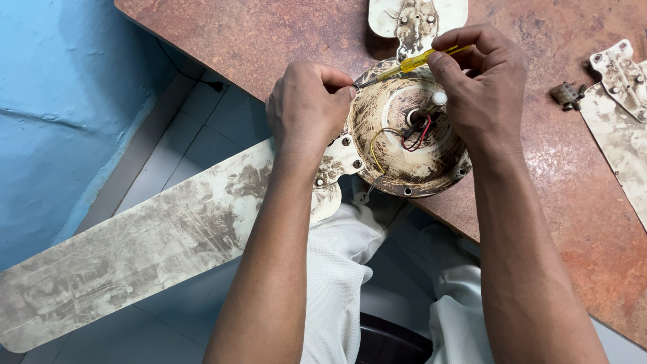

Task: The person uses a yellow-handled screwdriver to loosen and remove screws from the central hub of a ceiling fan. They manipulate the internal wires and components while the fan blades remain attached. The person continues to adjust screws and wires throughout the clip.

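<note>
Over the grimy, scuffed fan motor (pixel 411 131), right hand (pixel 482 87) pinches a yellow screwdriver (pixel 411 64); left hand (pixel 306 108) seemingly clenched on its tip.

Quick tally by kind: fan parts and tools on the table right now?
Fan motor housing: 1
Fan blades: 3, attached left, top, loose right
Yellow screwdriver: 1
Small loose metal fitting: 1
Total: 6

Yellow-handled screwdriver (pixel 411 64) lying across dirty round fan motor housing (pixel 411 145) at table edge.

Bright, even daylight; sharp, soft shadows
</note>
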